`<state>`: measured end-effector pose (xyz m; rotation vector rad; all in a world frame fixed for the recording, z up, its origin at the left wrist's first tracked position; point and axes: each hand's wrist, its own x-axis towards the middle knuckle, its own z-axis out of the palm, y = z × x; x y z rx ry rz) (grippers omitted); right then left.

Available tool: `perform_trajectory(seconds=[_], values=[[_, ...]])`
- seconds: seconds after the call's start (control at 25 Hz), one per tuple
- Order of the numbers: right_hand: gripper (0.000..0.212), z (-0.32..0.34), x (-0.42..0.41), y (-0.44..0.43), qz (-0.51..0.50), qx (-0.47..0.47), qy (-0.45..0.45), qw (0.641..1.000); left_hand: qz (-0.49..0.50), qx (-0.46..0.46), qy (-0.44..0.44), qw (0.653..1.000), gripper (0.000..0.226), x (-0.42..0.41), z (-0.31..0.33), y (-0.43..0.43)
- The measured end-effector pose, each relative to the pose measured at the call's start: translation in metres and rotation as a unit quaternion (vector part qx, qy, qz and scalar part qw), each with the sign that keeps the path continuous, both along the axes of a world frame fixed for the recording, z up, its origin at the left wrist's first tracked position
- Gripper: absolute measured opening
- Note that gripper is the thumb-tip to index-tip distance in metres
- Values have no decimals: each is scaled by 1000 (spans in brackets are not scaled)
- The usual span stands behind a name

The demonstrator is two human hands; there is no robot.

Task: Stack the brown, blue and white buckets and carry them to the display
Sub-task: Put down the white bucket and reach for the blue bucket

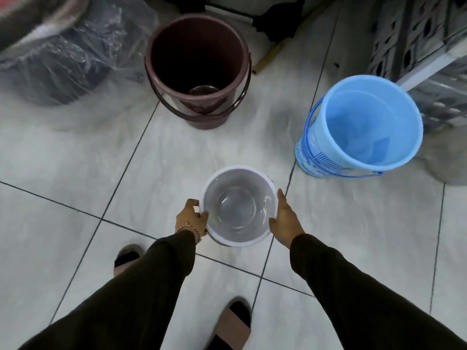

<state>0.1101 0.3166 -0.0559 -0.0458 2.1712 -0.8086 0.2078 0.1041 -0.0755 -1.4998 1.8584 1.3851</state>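
A small white bucket is right in front of me over the tiled floor, its mouth up and empty. My left hand grips its left rim, thumb hooked over the edge. My right hand presses flat against its right side. I cannot tell whether the bucket rests on the floor or is lifted. A large brown bucket stands upright farther away, its dark handle hanging down in front. A light blue bucket stands to the right, upright, with a thin blue wire handle lying low.
Plastic-wrapped dark goods lie at the far left. A patterned grey crate or shelf unit stands at the far right, close behind the blue bucket. A wooden stick lies behind the brown bucket. My two sandalled feet are below.
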Motion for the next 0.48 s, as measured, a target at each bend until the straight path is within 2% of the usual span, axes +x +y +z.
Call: perform_trajectory(seconds=[0.08, 0.12, 0.2, 0.28, 0.4, 0.48], values=[[67, -3, -2, 6, -107, -19, -15, 994, -56, -37, -24, 997, 40, -6, 9, -3], [61, -2, -6, 11, -201, -31, -21, 979, -78, -61, -18, 995, 47, -11, 16, -4], [63, 5, -27, 29, -407, -64, -12, 911, -102, -112, 55, 987, 54, -35, 30, -1], [78, 18, -62, 56, -530, -67, 36, 844, -108, -116, 150, 976, 51, -78, 46, 11], [100, 25, -121, 108, -595, -22, 65, 801, -139, -3, 189, 972, 60, -161, 59, 52], [98, 21, -147, 131, -584, -48, 12, 810, -183, 65, 155, 969, 76, -214, 62, 84]])
